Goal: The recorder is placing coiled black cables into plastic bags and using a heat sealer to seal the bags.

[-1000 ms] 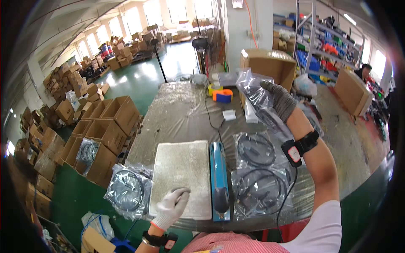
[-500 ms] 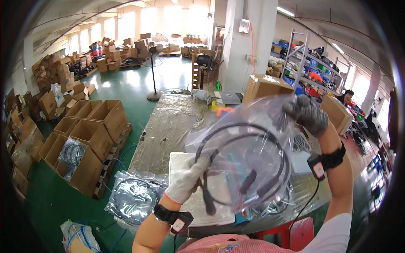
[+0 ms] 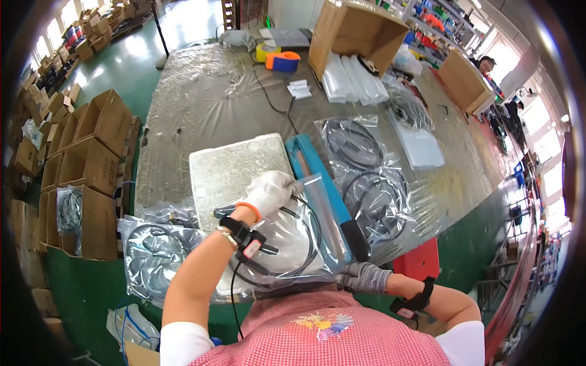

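A clear plastic bag [image 3: 332,229] with a coiled black cable [image 3: 318,235] inside lies along the table's near edge. Its right end rests across a long blue heat sealer [image 3: 316,161] that has a black end. My left hand [image 3: 268,190], in a white glove, is closed on the bag and cable at their upper side, beside the sealer. The grey-gloved right hand [image 3: 364,277] is closed at the bag's lower right corner, by the sealer's black end. Under the bag and left arm sits a whitish slab [image 3: 238,161].
Bagged cables [image 3: 375,204] lie right of the sealer, and another bagged cable [image 3: 155,250] at the left edge. Farther back are a carton with plastic bags [image 3: 360,36], orange tape [image 3: 282,61] and clear sheets [image 3: 418,146]. Cartons [image 3: 91,158] stand left; a red stool [image 3: 418,259] right.
The bag with the cable has come down from mid-air onto the table and sealer. My right hand has moved from the bag's raised top to its near corner. The view has tilted down.
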A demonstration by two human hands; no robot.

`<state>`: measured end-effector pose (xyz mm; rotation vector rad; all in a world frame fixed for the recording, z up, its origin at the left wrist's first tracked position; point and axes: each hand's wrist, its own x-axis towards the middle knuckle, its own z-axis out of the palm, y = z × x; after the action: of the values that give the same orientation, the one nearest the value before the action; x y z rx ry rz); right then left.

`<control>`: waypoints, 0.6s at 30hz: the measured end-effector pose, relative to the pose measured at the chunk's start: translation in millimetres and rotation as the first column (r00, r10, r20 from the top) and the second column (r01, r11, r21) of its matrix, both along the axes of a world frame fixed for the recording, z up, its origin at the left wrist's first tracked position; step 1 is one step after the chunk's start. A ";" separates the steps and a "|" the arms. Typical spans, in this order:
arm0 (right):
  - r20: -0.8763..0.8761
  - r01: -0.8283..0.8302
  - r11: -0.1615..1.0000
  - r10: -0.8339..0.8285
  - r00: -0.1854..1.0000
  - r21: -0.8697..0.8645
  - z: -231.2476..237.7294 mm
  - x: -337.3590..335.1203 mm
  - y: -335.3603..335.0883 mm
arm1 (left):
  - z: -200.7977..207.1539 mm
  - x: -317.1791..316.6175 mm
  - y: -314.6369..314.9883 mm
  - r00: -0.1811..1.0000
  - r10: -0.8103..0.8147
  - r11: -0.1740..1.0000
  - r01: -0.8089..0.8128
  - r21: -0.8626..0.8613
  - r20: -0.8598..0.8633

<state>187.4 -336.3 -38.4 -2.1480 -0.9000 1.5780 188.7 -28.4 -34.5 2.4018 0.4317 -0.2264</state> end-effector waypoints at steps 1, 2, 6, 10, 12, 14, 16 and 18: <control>-0.026 -0.004 1.000 0.004 1.000 -0.009 -16.5 6.2 -8.7 | -18.5 5.7 -6.8 0.998 -0.001 0.999 0.003 0.049 -0.058; 0.086 0.016 1.000 -0.017 0.996 0.011 -31.7 13.5 -24.7 | -21.9 10.4 -13.2 0.992 -0.012 1.000 0.010 -0.014 -0.126; -0.188 0.617 0.771 -0.590 0.785 0.159 -75.3 63.4 -28.0 | -29.2 31.3 -25.1 0.977 0.047 0.995 -0.064 -0.074 -0.207; 0.340 0.379 0.758 -0.600 0.724 0.531 -103.3 114.6 69.6 | -24.0 37.3 -29.4 0.983 -0.019 0.991 -0.006 -0.134 -0.183; -0.040 0.573 0.632 -0.653 0.757 0.522 -110.0 143.6 109.5 | -25.6 33.9 -24.4 0.988 -0.002 0.995 -0.013 -0.097 -0.155; -0.157 0.701 0.606 -0.704 0.693 0.376 -102.2 163.4 138.0 | -23.2 24.2 -7.8 0.990 0.072 0.994 -0.082 -0.079 -0.119; -0.179 0.756 0.596 -0.740 0.648 0.271 -100.5 180.2 135.4 | -30.9 27.6 6.4 0.980 0.128 0.985 -0.143 -0.097 -0.150; 0.190 0.508 0.695 -0.667 0.721 0.509 -103.5 189.1 117.4 | -30.6 31.7 17.1 0.965 0.158 0.975 -0.186 -0.122 -0.210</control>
<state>376.5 -218.9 -141.9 -2.1145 -0.4710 0.5968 220.4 -11.3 -65.1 2.1966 0.6906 -0.4079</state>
